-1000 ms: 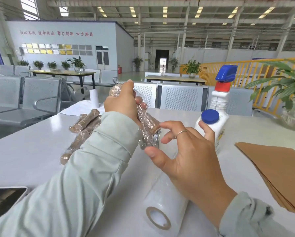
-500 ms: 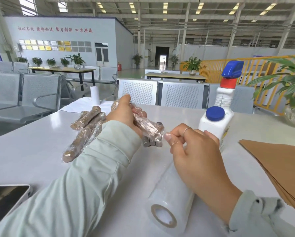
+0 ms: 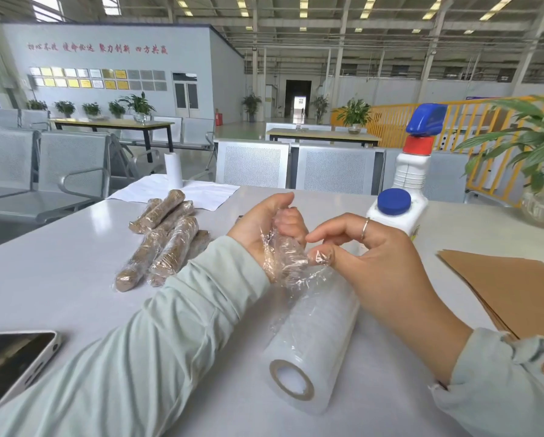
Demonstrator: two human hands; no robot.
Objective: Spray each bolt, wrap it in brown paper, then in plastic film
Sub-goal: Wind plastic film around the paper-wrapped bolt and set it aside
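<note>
My left hand [image 3: 266,223] grips a film-covered bolt [image 3: 285,255] above the table, its fingers curled round the upper part. My right hand [image 3: 368,257] pinches a crumpled bit of clear plastic film [image 3: 319,258] at the bolt's lower end. The film runs down to the plastic film roll [image 3: 315,348] lying on the table just below both hands. Several wrapped bolts [image 3: 166,244] lie in a pile to the left. A stack of brown paper [image 3: 510,294] lies at the right. The white spray bottle [image 3: 409,181] with a blue trigger stands behind my right hand.
A phone [image 3: 10,362] lies at the near left table edge. A white sheet [image 3: 198,190] and a small white roll [image 3: 173,170] sit at the far side. A potted plant [image 3: 538,159] stands at the far right. Metal benches surround the white table [image 3: 59,279].
My left hand has lowered the bolt toward the table and turned it more upright. My right hand has closed in and now pinches the film at its lower end.
</note>
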